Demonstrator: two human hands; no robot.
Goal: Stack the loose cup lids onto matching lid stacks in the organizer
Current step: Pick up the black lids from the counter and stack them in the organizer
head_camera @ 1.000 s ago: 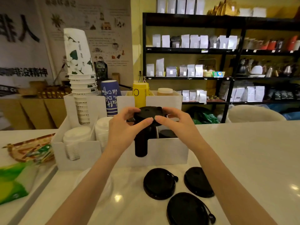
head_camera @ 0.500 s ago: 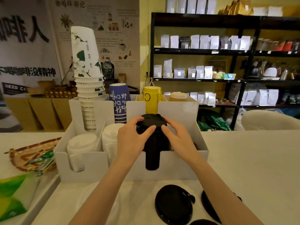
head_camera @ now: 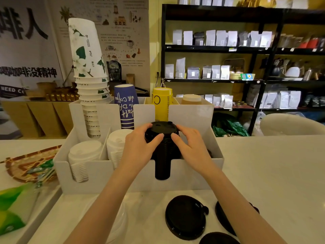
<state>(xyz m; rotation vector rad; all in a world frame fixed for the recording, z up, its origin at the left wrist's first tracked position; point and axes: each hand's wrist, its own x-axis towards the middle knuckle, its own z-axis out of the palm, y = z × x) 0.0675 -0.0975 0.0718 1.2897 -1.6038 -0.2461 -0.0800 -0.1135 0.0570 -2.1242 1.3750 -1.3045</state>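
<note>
The round black plastic cup lid sits on top of the tall stack of black lids in the third front compartment of the white slotted organizer, which stands toward the far edge of the pale tabletop. To seat it well, the lid should be centred over the stack and pressed evenly around its rim until it nests flat, without tilting the column against the compartment wall. The left hand cups the lid's left side, fingers curled around the far rim and thumb pressed on the near rim. The right hand mirrors it, fingers lightly spread over the right edge, thumb on the near rim. Both forearms reach forward from the near edge, wrists level. Loose black lids, one near the front edge, another partly under the right forearm, wait on the tabletop. White lid stacks fill the left compartments.
</note>
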